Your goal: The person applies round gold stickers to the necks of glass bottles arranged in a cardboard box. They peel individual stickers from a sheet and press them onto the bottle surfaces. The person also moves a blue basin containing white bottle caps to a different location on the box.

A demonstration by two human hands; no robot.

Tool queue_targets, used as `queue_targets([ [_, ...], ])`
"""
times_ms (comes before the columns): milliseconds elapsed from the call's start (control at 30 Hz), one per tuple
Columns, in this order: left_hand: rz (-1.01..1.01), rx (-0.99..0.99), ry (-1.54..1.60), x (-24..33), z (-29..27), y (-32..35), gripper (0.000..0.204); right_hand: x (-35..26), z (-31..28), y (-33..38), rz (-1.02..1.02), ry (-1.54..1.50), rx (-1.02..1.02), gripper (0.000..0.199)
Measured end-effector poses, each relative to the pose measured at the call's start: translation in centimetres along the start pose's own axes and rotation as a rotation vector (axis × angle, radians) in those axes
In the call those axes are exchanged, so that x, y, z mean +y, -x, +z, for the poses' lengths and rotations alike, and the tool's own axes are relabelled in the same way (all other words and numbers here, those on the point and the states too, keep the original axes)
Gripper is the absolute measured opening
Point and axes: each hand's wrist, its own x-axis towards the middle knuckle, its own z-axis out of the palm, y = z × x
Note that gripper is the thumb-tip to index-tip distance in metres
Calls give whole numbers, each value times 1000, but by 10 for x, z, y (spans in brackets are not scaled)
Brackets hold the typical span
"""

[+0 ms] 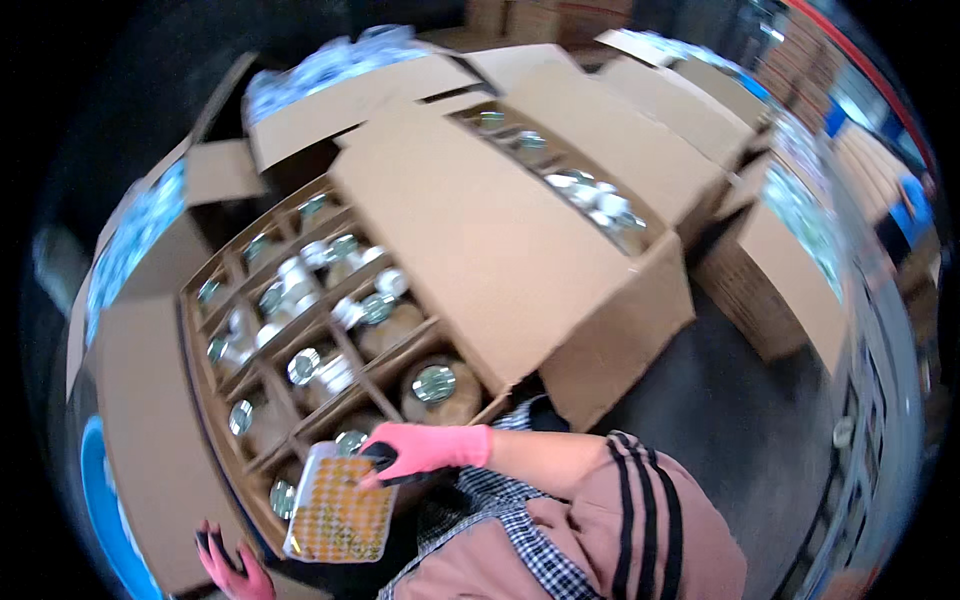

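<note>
Tray point(345, 512): shallow, clear-edged, orange-and-white patterned; over the near edge of the divided carton point(192, 360), beside the jars point(434, 384).
Right hand point(425, 452): pink glove, dark fingertips; clamped on tray's upper-right edge.
Left hand point(240, 575): pink glove, lower left, holding nothing visible; fingers apart, near carton flap point(150, 420).
Handling: probably light, thin stiff plastic, a bit slick, likely to flex or crack if squeezed; best held by opposite rims.
Long axis: roughly up-down in view, lower end leaning left; patterned face toward camera.
</note>
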Motion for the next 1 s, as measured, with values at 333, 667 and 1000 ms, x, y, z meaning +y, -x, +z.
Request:
queue_targets([
  [333,-36,-237,-6,-13,-19,47,41,33,23,30,213,-521,351,36],
  [667,-994,851,1572,-157,-48,61,35,88,15,30,107,-348,655,39],
  [1000,-814,744,1761,-193,-59,-12,56,85,27,29,59,92,762,38],
])
